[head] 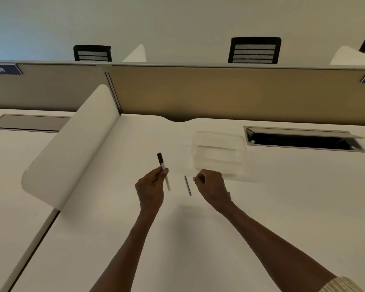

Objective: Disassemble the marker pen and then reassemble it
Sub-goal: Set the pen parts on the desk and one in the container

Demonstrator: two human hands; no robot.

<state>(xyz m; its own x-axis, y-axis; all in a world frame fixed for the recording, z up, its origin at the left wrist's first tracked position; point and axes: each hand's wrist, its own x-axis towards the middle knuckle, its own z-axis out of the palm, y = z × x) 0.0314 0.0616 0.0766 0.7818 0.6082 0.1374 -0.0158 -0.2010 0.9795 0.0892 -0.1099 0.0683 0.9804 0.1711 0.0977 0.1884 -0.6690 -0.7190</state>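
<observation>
White desk (198, 239) carries the work area. One marker (163, 171) is present: white barrel, black cap at the far end, cap fitted. The left hand (150, 186) grips the barrel near its middle between thumb and fingers, holding the marker tilted, cap pointing away from the person, the near end of the barrel hanging below the fingers, above the desk.

One thin dark rod (188, 185) lies flat on the desk between the two hands, touched by neither. It lies nearly parallel to the marker, just beside the right hand (211, 186).

The right hand is curled into a loose fist, fingertips pinched together; whether it holds a small part cannot be told.

One clear plastic container (219, 152) stands on the desk just beyond the right hand. One open cable hatch (303, 140) is recessed in the desk, far right. One white divider (72, 148) bounds the desk on the left. Three black chairs show above the rear partition (219, 93).
</observation>
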